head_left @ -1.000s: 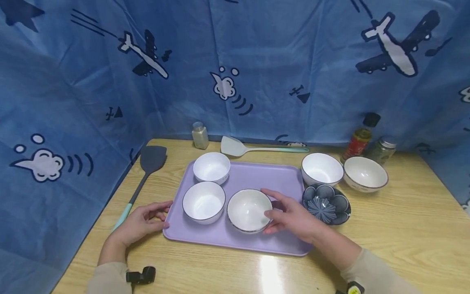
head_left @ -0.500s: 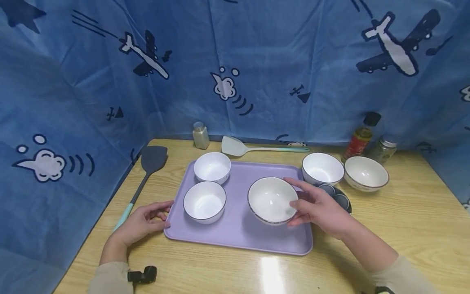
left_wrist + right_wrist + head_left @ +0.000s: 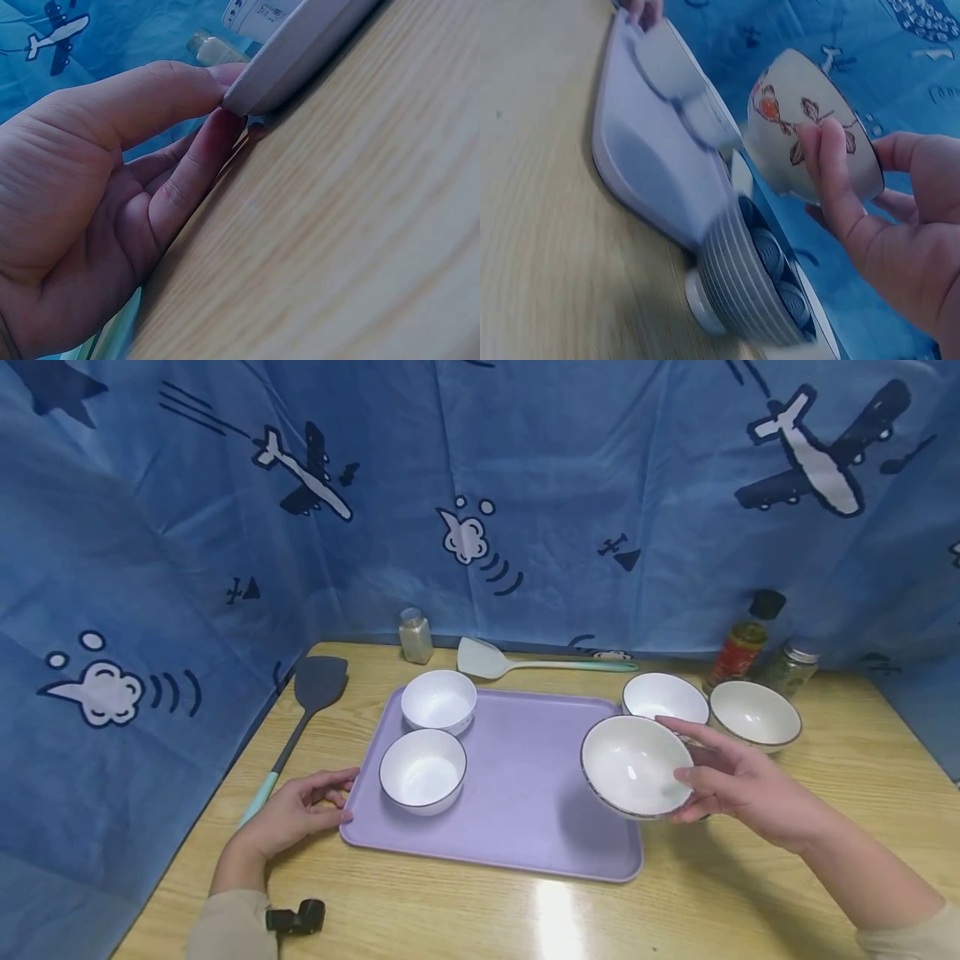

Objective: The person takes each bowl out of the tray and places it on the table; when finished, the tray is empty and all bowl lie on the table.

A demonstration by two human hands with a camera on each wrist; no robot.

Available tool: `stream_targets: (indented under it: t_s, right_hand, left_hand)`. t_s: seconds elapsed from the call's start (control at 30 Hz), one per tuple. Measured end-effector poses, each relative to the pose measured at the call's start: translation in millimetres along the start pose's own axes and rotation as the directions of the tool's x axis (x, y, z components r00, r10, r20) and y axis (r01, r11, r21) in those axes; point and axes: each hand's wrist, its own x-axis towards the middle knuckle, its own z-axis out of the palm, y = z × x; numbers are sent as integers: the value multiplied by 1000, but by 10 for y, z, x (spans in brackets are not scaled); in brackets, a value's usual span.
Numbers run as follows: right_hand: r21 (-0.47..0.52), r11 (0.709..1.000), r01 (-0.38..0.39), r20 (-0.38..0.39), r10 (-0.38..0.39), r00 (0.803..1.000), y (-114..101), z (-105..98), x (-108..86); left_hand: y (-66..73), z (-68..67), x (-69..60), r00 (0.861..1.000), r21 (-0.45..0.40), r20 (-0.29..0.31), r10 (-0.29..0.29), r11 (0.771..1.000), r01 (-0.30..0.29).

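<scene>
My right hand [image 3: 742,785] grips a cream bowl [image 3: 633,767] by its right side, with the thumb at the rim. The bowl hangs in the air over the right end of the lilac tray [image 3: 517,785]. Its outside carries a flower-and-leaf pattern in the right wrist view. At the tray's left edge my left hand [image 3: 292,814] pinches the rim between thumb and finger, as the left wrist view confirms. Two white bowls, a nearer one [image 3: 423,771] and a farther one [image 3: 439,700], sit on the tray's left side.
Right of the tray stand a dark-blue patterned bowl [image 3: 754,274], hidden from the head camera, a white bowl [image 3: 666,696] and another cream bowl [image 3: 755,714]. A sauce bottle [image 3: 738,647] and jar [image 3: 790,668] stand behind. Spatulas [image 3: 318,685] [image 3: 483,658] and a shaker [image 3: 416,637] line the edges.
My right hand has lifted the cream bowl off the tray's middle and carried it to the right, over the tray's right edge. The left hand has stayed at the tray's edge.
</scene>
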Motion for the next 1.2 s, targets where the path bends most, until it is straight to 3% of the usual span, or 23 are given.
stream_targets:
  t_s: [0.63, 0.8, 0.9, 1.0, 1.2]
  right_hand:
    - [-77, 994, -83, -84, 77, 994, 139, -857, -648]
    - [-140, 981, -136, -178, 110, 978, 233, -1032, -748]
    - [-95, 990, -109, -185, 90, 979, 286, -1138, -813]
    - [-17, 999, -33, -139, 30, 990, 335, -1248, -879]
    - [72, 997, 40, -97, -33, 995, 434, -1392, -968]
  left_hand:
    - [13, -7, -4, 999, -42, 14, 29, 999, -28]
    - [4, -20, -12, 999, -46, 19, 50, 998, -50]
    - [11, -9, -11, 999, -41, 20, 48, 998, -47]
    - [23, -7, -14, 999, -35, 17, 31, 999, -31]
    - [35, -13, -30, 1000, -47, 22, 21, 999, -20]
